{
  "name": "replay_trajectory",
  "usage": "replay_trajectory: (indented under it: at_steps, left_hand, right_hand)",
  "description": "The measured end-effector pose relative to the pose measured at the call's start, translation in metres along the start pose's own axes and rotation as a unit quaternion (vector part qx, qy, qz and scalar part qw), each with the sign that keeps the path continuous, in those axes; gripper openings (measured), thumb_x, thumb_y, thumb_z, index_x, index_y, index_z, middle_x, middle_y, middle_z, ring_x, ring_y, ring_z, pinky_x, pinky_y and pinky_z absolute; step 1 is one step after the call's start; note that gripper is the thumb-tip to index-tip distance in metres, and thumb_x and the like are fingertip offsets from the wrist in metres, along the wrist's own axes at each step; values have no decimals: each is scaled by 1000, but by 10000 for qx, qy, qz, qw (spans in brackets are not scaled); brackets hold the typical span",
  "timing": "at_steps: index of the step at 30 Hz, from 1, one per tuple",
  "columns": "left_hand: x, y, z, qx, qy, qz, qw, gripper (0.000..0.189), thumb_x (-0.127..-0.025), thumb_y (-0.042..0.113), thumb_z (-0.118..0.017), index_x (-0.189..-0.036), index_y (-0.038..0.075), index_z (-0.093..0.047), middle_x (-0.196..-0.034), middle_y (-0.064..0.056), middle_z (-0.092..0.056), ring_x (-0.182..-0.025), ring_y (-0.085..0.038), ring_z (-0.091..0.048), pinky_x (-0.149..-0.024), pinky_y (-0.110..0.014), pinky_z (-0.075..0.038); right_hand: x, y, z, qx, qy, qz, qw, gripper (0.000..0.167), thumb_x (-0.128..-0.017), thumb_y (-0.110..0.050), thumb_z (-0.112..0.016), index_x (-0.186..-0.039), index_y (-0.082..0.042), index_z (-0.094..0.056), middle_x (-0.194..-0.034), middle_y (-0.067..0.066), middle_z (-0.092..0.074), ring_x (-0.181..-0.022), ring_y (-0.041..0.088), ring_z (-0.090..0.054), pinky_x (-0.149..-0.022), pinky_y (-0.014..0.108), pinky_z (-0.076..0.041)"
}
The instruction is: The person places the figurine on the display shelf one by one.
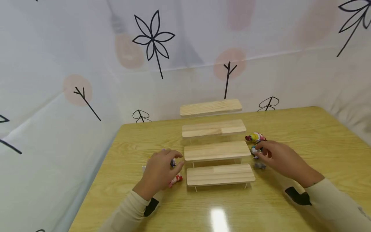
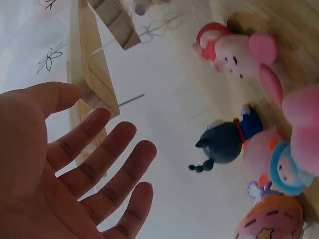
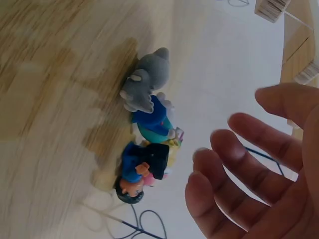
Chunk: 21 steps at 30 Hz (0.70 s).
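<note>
My left hand (image 1: 160,170) hovers by the left ends of the lower wooden steps, fingers relaxed and nothing in its grasp. Beside it lie small toy figurines: a pink one with a red hat (image 2: 239,55), a dark-haired one (image 2: 224,142), one in a light-blue hood (image 2: 286,169) and a pink-and-orange piece (image 2: 271,219). Across the steps, my right hand (image 1: 279,158) is also without a thing, its fingers loosely bent. Near it are a grey figurine (image 3: 149,77), a blue one (image 3: 152,117) and a black-haired one in blue (image 3: 130,174). In the head view, the hands partly cover the figurines.
A four-step wooden display stand (image 1: 220,175) occupies the middle of the wood-grain table (image 1: 179,212). A yellow-and-red figurine (image 1: 255,137) lies right of its upper steps. White cloth with leaf drawings (image 1: 188,58) hangs behind and at the sides.
</note>
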<state>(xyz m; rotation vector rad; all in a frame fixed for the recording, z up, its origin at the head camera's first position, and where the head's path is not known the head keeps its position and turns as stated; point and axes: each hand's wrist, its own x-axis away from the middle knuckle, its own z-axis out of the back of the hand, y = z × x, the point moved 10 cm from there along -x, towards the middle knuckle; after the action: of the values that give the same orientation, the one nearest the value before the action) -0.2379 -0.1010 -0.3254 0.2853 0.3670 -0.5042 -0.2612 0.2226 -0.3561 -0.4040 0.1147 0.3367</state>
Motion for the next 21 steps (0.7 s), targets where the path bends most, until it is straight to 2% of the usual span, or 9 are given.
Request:
replay_trajectory:
  at_steps: [3,6,10,16,21]
  left_hand:
    - [2,3,-6,181,-128,-38,9997,24,-92,36,-72,-107,18,-73,-100,4,-75,-92,-17,-71,-87,-43,-56]
    - [2,4,-11,213,-324,-2,9992,30,-91,43,-71,-107,18,-74,-102,6,-75,-95,-14,-71,-91,-43,-54]
    - [3,6,-21,329,-715,10,9969,36,-92,50,-68,-105,17,-74,-101,4,-76,-89,-12,-70,-90,-43,-52]
    - [8,4,-40,567,-1464,65,9876,47,-90,62,-64,-113,21,-72,-103,7,-75,-76,-3,-67,-92,-44,-50]
    - [12,5,-47,848,-1841,18,9792,57,-87,66,-64,-124,23,-69,-107,9,-74,-82,0,-68,-89,-36,-51]
  right_hand:
    - [-1,-1,-5,-97,-122,101,9998,18,-98,-27,-66,-106,-11,-69,-80,-8,-56,-67,4,-46,-57,24,-39]
    - [-1,-2,-11,-153,-298,200,9992,16,-97,-24,-67,-106,-11,-70,-81,-9,-57,-69,2,-47,-58,24,-41]
    - [2,0,-17,-144,-439,272,9986,14,-95,-25,-69,-103,-13,-71,-80,-9,-57,-68,1,-47,-58,24,-42]
    - [4,3,-20,-173,-550,355,9977,14,-93,-27,-72,-101,-15,-70,-81,-8,-56,-68,1,-46,-57,23,-40]
    - [3,4,-23,-220,-614,417,9970,18,-91,-29,-74,-102,-15,-70,-83,-8,-56,-69,1,-46,-58,23,-41]
